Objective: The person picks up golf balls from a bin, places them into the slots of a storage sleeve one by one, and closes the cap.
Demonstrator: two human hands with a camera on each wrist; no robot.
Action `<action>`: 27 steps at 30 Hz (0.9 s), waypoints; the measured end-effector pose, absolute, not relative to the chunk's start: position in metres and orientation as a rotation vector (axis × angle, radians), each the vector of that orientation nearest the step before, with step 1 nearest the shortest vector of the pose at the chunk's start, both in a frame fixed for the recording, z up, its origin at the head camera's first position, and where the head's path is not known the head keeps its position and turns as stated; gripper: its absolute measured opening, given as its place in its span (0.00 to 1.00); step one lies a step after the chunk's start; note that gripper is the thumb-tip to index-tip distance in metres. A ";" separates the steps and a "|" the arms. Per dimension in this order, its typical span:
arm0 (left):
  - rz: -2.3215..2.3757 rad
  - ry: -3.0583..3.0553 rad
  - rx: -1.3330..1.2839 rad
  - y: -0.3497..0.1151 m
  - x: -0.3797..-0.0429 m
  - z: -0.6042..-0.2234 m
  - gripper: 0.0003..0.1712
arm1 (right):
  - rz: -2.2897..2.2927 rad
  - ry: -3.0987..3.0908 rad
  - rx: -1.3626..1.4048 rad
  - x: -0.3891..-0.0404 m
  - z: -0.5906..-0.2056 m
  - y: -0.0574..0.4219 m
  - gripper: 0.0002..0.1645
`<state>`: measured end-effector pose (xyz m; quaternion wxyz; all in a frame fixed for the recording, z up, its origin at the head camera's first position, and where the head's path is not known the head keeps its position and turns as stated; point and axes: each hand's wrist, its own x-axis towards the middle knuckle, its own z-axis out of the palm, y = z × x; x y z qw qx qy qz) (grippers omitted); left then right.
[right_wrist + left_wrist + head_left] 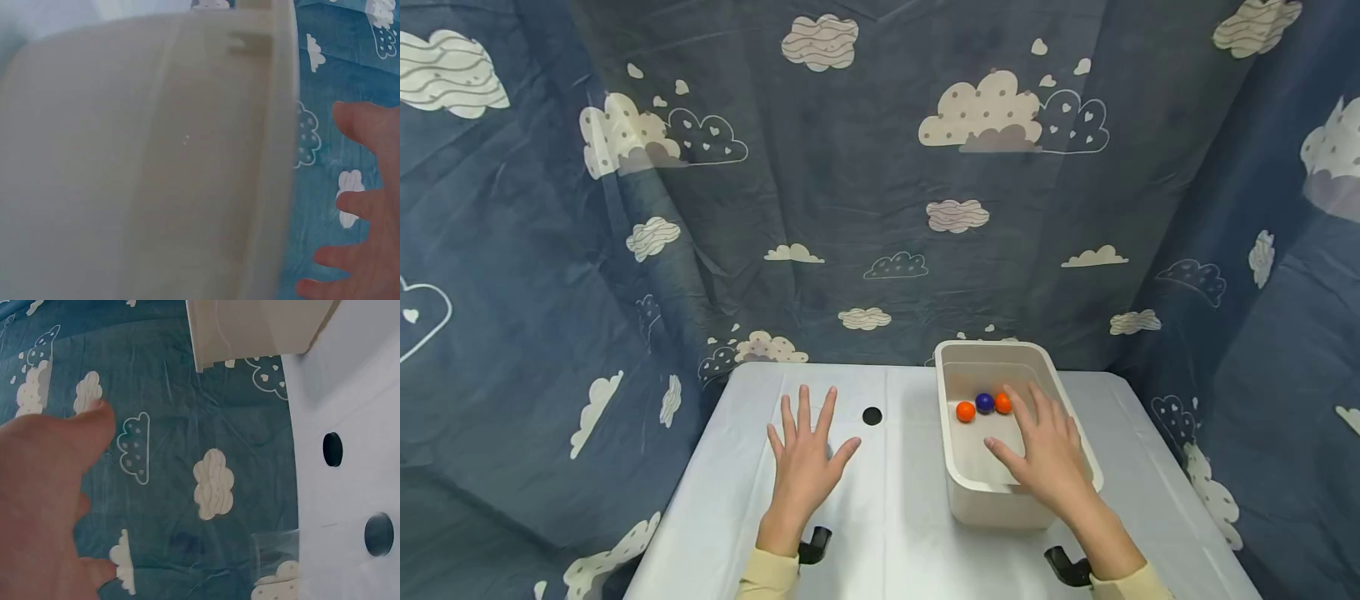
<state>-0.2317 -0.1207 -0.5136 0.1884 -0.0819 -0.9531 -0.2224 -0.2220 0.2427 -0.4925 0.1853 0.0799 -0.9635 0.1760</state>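
My left hand (806, 467) hovers over the white table with its fingers spread, holding nothing. A black round spot (872, 416) lies just beyond its thumb. A greyish round spot (379, 534) shows near it in the left wrist view, mostly hidden by the hand in the head view. Over the right side of the cream bin (992, 486) is my right hand (1051, 450), fingers spread and holding nothing. Inside the bin, an orange ball (966, 412), a dark blue ball (985, 403) and a second orange ball (1003, 403) sit near the far end, the last one beside my right fingertips.
The white table (917, 567) ends at a blue curtain (865, 175) with cloud prints, which hangs behind and on both sides. Black wrist mounts (816, 546) show at both wrists. The bin stands right of the table's middle, its far end near the back edge.
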 end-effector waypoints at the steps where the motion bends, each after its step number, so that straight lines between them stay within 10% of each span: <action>1: -0.646 -2.674 -0.235 -0.122 -0.234 -0.514 0.50 | 0.501 -2.720 0.231 -0.225 -0.489 0.244 0.54; 27: -1.317 -2.523 -0.112 -0.160 -0.292 -0.557 0.53 | 0.719 -2.816 0.497 -0.339 -0.465 0.262 0.44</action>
